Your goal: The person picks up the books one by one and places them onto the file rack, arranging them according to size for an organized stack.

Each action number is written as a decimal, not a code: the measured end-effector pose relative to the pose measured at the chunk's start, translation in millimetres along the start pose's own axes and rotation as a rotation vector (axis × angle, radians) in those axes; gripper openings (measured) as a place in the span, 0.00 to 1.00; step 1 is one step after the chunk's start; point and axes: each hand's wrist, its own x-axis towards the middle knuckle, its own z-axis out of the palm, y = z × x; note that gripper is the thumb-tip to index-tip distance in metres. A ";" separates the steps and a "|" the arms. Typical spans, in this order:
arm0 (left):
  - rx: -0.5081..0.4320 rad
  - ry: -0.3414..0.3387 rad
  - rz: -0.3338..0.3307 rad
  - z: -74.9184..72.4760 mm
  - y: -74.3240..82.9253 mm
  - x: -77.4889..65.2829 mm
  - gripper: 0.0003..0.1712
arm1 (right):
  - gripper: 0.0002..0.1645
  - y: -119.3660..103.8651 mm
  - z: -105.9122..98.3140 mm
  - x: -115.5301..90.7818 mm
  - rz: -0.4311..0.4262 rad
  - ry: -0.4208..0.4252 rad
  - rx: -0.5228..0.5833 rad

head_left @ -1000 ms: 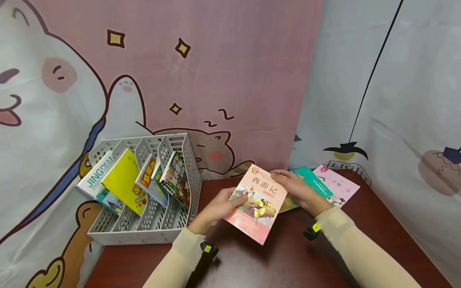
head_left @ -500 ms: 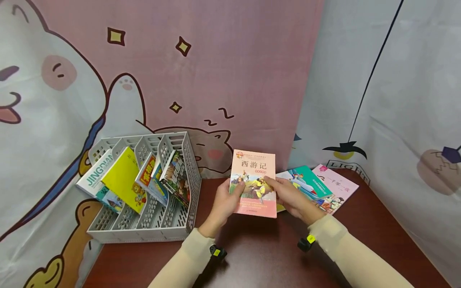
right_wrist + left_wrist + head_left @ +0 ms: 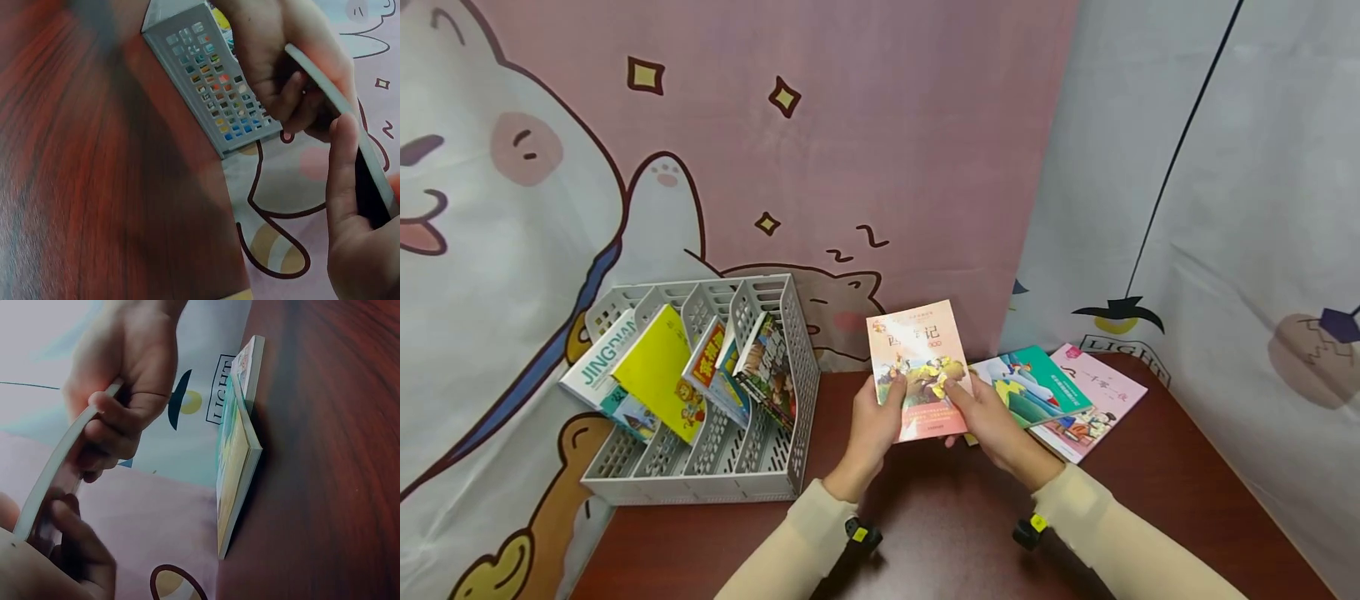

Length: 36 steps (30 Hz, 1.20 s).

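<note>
A pink paperback book with a picture of figures on its cover is held up over the table, cover toward the head camera. My left hand grips its lower left side, thumb on the cover. On the lower right side my right hand does the same, its thumb also on the front. In the left wrist view the book shows edge-on and slightly bowed, with fingers curled behind it. The right wrist view also has the book edge-on between both hands.
A grey slotted file rack at the left holds several books, among them a yellow book. Right of my hands, a green book overlaps a pink book on the brown table. Printed cloth hangs behind.
The pink paperback has turned from leaning right to nearly upright, tipping slightly left. My right hand has moved from its upper right edge down to the lower right side.
</note>
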 end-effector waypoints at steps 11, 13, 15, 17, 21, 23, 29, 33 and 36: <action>-0.043 -0.074 -0.077 -24.0 12.3 23.5 0.26 | 0.39 10.6 -26.1 1.5 0.014 -0.221 -0.106; -0.057 -0.057 -0.081 -28.2 15.7 28.8 0.27 | 0.41 11.0 -29.5 0.3 0.026 -0.254 -0.126; -0.078 -0.045 -0.090 -31.3 19.1 32.6 0.27 | 0.41 11.1 -31.6 -1.0 0.037 -0.282 -0.147; -0.097 -0.051 -0.102 -33.3 21.6 34.9 0.27 | 0.41 11.4 -33.1 -2.3 0.039 -0.308 -0.170; -0.130 -0.073 -0.113 -35.5 23.8 35.6 0.25 | 0.39 13.7 -34.3 -3.7 0.033 -0.331 -0.229; -0.132 -0.068 -0.109 -36.8 25.0 34.2 0.24 | 0.38 15.4 -33.3 -3.6 0.027 -0.326 -0.255; -0.067 0.009 -0.031 -41.4 33.7 28.5 0.21 | 0.35 19.6 -23.2 -0.7 0.027 -0.290 -0.263; -0.012 0.030 0.009 -47.6 42.4 22.3 0.21 | 0.35 20.6 -13.8 -1.1 0.063 -0.280 -0.246; -0.001 0.021 0.033 -56.3 47.4 18.7 0.20 | 0.33 22.2 -8.1 -0.3 0.076 -0.302 -0.247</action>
